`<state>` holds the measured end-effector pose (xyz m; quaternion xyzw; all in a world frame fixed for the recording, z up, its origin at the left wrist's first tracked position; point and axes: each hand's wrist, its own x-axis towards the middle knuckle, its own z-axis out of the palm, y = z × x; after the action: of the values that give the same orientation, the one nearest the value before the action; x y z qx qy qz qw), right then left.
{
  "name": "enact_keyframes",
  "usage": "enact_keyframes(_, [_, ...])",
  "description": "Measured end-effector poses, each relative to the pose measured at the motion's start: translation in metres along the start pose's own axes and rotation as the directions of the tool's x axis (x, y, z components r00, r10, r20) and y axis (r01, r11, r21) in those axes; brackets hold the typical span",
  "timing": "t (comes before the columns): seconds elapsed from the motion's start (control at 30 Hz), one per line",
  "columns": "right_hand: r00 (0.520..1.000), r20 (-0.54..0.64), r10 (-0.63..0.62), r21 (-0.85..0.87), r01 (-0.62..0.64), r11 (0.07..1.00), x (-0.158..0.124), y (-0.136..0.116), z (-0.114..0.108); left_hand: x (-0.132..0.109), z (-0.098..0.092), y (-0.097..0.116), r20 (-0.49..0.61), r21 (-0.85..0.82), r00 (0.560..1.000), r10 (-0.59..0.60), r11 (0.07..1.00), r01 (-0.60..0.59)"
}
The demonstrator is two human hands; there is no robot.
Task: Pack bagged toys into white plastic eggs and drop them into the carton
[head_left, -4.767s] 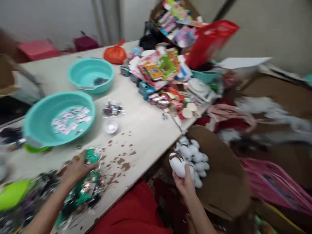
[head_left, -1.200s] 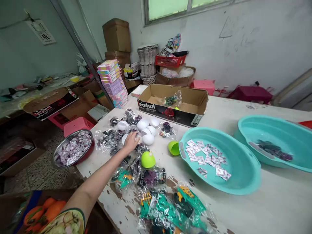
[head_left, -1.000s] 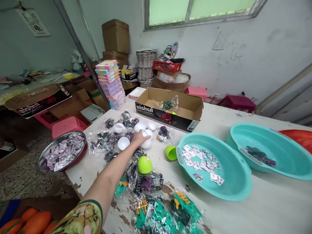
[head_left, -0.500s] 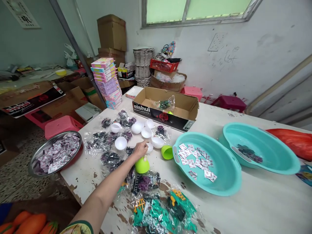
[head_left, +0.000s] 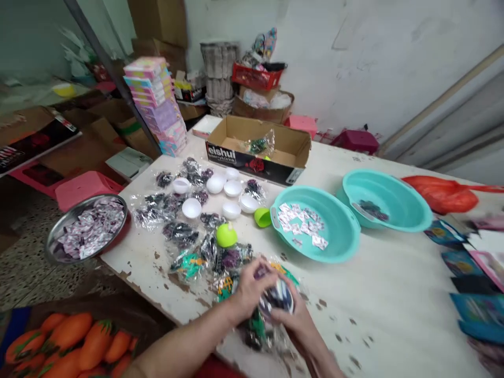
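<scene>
Low over the near part of the table, my left hand (head_left: 252,287) and my right hand (head_left: 298,321) are close together. A white half-shell (head_left: 292,304) is gripped in my right hand, tilted towards me. Fingers of my left hand are closed on a clear bag of dark and purple parts (head_left: 271,296), partly inside that shell; motion smears the details. Beneath and around the hands lie bags with green and orange parts (head_left: 192,265). Farther off are several white half-shells (head_left: 191,208), a lime-green shell (head_left: 226,235) and another green half-shell (head_left: 262,217) on its side.
Two turquoise basins (head_left: 315,223) stand to the right, the nearer holding small packets. A steel bowl of packets (head_left: 86,228) is at the left edge. Behind are an open cardboard box (head_left: 258,149) and a stack of colourful boxes (head_left: 157,105). Blue packages (head_left: 478,310) lie far right.
My left hand has moved from a white half-shell back towards me and right. My right hand has come into view with a white half-shell and a bag between both hands. The view has tilted down.
</scene>
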<state>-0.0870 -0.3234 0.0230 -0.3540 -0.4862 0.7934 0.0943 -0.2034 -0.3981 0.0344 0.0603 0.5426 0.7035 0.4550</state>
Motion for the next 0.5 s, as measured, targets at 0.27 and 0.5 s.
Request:
enact_keyframes(0.27, [0.998,0.062,0.018,0.192,-0.03,0.981,0.013,-0.003,0.014,0.019,-0.027,0.032,-0.169,-0.681,0.934,-0.316,0.723,0.121])
enact_keyframes(0.5, [0.981,-0.193,-0.023,-0.115,0.001,0.993,0.021,-0.041,-0.039,-0.007,-0.062,0.053,-0.429,-0.626,0.843,-0.325,0.779,-0.018])
